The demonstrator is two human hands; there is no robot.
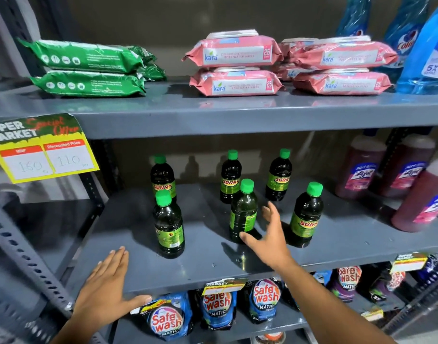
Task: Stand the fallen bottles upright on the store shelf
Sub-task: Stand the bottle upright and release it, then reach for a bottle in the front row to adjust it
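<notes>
Several dark green bottles with bright green caps stand upright on the grey middle shelf (208, 271). Three stand in the back row, one of them (162, 175) at the left. In the front row are a left bottle (169, 225), a middle bottle (243, 212) and a right bottle (305, 216). My right hand (268, 234) is open just right of the middle front bottle, with the thumb near its base and the fingers apart from it. My left hand (106, 286) lies flat and open on the shelf's front left edge. No bottle lies on its side.
Pink and green wipe packs (235, 60) lie on the shelf above, with blue bottles (426, 53) at its right. Reddish bottles (359, 167) stand at the right of the middle shelf. Pouches of detergent (166, 319) fill the shelf below. A yellow price sign (43, 155) hangs at left.
</notes>
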